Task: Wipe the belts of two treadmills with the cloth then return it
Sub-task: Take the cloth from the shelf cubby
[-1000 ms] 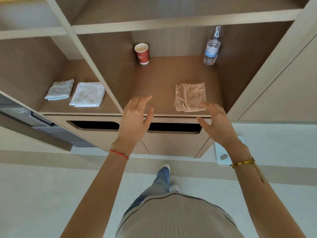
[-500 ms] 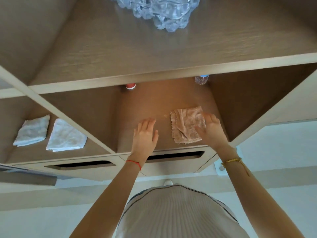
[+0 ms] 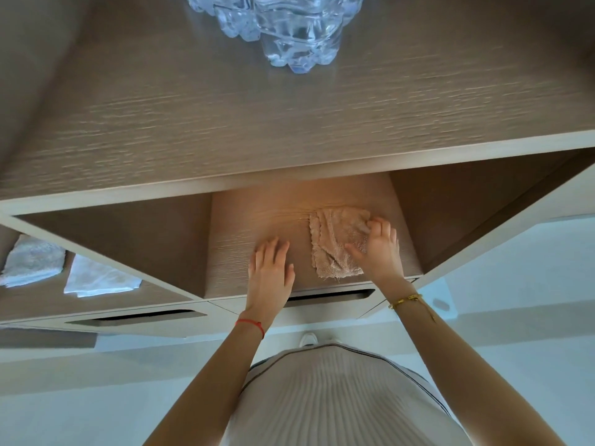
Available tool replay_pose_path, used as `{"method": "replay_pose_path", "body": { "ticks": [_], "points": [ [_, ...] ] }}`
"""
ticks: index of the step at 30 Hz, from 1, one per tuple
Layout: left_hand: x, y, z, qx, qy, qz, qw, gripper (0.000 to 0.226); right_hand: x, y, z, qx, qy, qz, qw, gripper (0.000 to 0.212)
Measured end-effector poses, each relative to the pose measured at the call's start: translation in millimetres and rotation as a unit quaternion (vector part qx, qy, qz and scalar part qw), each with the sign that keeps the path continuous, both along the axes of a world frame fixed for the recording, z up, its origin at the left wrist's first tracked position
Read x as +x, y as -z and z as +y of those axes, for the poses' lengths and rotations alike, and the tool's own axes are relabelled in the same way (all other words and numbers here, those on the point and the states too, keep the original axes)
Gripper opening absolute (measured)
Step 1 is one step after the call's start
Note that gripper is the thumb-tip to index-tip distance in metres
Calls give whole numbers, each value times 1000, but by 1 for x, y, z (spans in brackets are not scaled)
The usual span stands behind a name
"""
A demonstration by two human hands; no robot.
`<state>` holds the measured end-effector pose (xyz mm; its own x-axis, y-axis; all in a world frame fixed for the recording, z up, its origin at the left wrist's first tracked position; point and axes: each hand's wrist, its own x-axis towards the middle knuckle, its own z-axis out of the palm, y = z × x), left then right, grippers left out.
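A person's right hand pinched the beige cloth on a wooden shelf, grip clamped; the left hand lay flat, fingers apart.

Soft daylight; warm glow inside the shelf; glass vase blurred, perhaps by motion; wide-angle bending at edges.

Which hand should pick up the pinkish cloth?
The right hand: its fingers are already curled on the pinkish cloth. The left hand lies flat on the shelf beside it, not touching.

Wood-grain shelving unit above pale floor.
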<state>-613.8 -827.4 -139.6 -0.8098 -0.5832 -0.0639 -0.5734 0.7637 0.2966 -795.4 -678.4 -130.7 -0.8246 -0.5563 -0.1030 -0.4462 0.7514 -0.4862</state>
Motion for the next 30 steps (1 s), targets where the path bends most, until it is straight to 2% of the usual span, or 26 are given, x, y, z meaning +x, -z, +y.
{"method": "replay_pose_path", "body": {
  "ticks": [4, 7, 12, 19, 23, 30],
  "points": [
    [0, 3, 7, 0, -18, 14, 1000, 48, -1, 6, -1, -51, -13, 12, 999, 41],
    [-2, 3, 10, -8, -26, 22, 999, 47, 0, 7, -3, -109, -31, 4, 994, 33],
    [-3, 4, 10, -14, -26, 0, 1000, 48, -1, 2, -4, -214, -42, -61, 974, 40],
    [-4, 0, 13, -9, -31, -4, 999, 50, 0, -7, 0, -279, -28, -149, 948, 58],
    [0, -6, 20, 5, -32, 13, 999, 47, 3, -16, 8, -310, -7, -202, 929, 62],
    [11, -19, 33, 36, -10, 73, 997, 37, 19, -32, 42, -355, 37, -220, 908, 61]
  ]
}}
